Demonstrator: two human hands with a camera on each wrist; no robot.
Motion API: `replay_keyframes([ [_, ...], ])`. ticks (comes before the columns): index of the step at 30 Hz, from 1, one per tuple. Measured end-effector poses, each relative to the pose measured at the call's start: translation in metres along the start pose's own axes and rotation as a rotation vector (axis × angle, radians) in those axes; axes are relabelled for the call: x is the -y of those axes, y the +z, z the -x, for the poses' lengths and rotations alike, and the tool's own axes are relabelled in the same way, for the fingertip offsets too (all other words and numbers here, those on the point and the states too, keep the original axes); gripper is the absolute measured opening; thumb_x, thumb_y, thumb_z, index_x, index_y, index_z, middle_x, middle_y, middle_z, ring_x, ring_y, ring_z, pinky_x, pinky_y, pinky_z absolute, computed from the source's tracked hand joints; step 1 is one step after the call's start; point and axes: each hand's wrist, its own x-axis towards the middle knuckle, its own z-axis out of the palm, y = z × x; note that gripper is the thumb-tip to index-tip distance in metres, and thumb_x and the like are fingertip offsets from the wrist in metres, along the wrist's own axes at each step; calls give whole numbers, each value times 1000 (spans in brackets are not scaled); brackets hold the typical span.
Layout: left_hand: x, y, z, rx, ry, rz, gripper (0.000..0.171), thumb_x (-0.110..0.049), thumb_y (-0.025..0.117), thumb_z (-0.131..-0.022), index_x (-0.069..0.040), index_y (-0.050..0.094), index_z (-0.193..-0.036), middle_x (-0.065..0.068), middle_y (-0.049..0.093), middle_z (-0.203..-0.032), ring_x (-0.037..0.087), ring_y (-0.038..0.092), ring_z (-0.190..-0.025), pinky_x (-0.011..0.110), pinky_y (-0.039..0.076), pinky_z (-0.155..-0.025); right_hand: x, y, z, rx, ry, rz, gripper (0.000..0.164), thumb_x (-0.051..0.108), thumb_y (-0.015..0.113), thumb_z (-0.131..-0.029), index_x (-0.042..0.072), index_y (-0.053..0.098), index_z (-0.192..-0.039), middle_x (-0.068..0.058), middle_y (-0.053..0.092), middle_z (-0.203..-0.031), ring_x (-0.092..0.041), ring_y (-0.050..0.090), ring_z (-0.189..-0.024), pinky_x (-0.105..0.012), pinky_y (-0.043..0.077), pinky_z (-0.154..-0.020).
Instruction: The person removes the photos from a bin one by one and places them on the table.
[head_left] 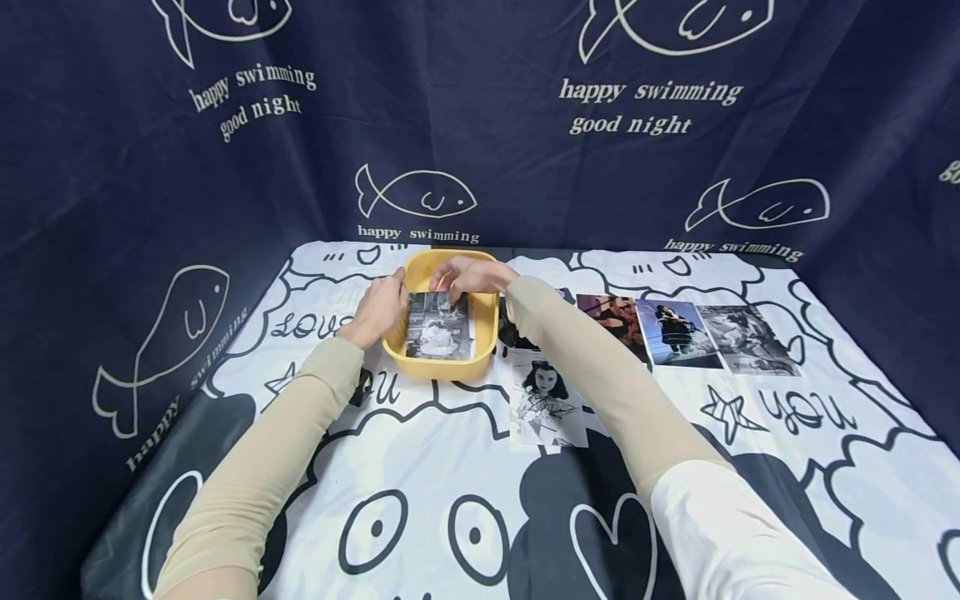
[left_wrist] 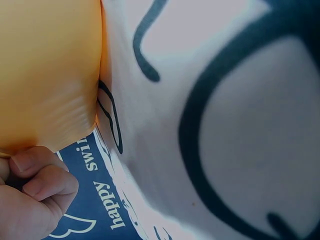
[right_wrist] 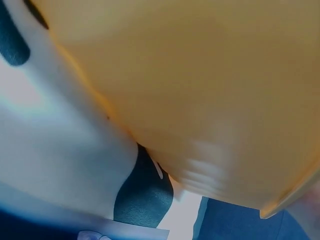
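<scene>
A yellow plastic tub (head_left: 442, 368) stands toward the back of the cloth-covered table. Inside it lies a black-and-white photo (head_left: 438, 329) with a white border. My left hand (head_left: 382, 310) grips the tub's left rim, its fingers curled over the edge, as the left wrist view also shows. Over the far right rim my right hand (head_left: 471, 277) reaches in, fingers bent down at the photo's far edge. Whether those fingers pinch the photo cannot be made out. The right wrist view shows mostly the tub's outer wall (right_wrist: 200, 100).
Right of the tub lie a signed black-and-white portrait (head_left: 546, 404), a reddish-brown photo (head_left: 609, 321), a blue photo of a figure in black (head_left: 678, 333) and a grey photo (head_left: 750, 340). My right forearm partly covers a dark photo (head_left: 513, 332). Navy curtain (head_left: 480, 125) hangs behind.
</scene>
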Motion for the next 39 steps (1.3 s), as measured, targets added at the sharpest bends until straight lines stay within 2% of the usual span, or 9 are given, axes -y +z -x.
replay_keyframes([
  [4, -2, 1, -1, 9, 2, 7, 35, -12, 37, -99, 1, 52, -128, 22, 64, -95, 31, 62, -74, 44, 54, -66, -1, -1, 3, -3, -11, -18, 44, -19, 51, -76, -1, 59, -116, -10, 58, -107, -17, 52, -95, -23, 48, -76],
  [9, -3, 1, -1, 17, 1, 11, 36, -12, 37, -99, 1, 52, -129, 22, 64, -95, 31, 62, -74, 44, 54, -66, 0, -4, 7, -5, -19, -14, 44, -19, 52, -77, -2, 59, -117, -11, 58, -110, -18, 53, -97, -23, 48, -80],
  [14, -4, 1, -1, 29, -18, 23, 41, -13, 38, -100, 0, 47, -137, 23, 65, -104, 32, 63, -77, 44, 54, -69, 4, -11, 12, -30, -15, -42, 44, -19, 52, -78, -2, 59, -118, -10, 58, -113, -18, 52, -100, -24, 48, -83],
  [19, -3, 0, 0, 38, -20, 9, 44, -15, 37, -100, -1, 42, -142, 24, 64, -108, 33, 64, -80, 44, 55, -71, 11, -21, 20, -65, -47, -46, 44, -20, 52, -78, -3, 60, -118, -10, 59, -112, -18, 52, -99, -23, 49, -81],
  [22, -2, -1, 0, 34, -17, 4, 45, -14, 37, -100, -1, 41, -143, 24, 64, -106, 32, 64, -78, 42, 55, -68, 17, -28, 26, -77, -68, -56, 43, -20, 51, -80, -3, 59, -119, -10, 59, -114, -18, 52, -100, -24, 49, -81],
  [27, -2, -2, 3, 39, -18, 19, 44, -13, 36, -100, -1, 41, -142, 22, 62, -91, 28, 59, -67, 36, 50, -55, 26, -37, 38, -98, -96, -23, 42, -18, 51, -83, -2, 59, -121, -10, 58, -116, -18, 52, -101, -25, 49, -83],
  [33, 0, -1, 3, 36, -1, 25, 43, -13, 35, -100, 0, 43, -139, 20, 60, -84, 26, 56, -60, 34, 49, -52, 28, -47, 65, -101, -129, -35, 39, -17, 53, -84, 0, 61, -118, -6, 59, -108, -16, 53, -97, -23, 49, -79],
  [39, -1, -3, 4, 32, 13, 20, 41, -13, 35, -99, 1, 45, -136, 20, 58, -80, 27, 56, -59, 35, 48, -53, 12, -55, 105, -109, -156, 2, 40, -14, 56, -83, 2, 61, -119, -6, 60, -109, -18, 55, -100, -26, 51, -83],
])
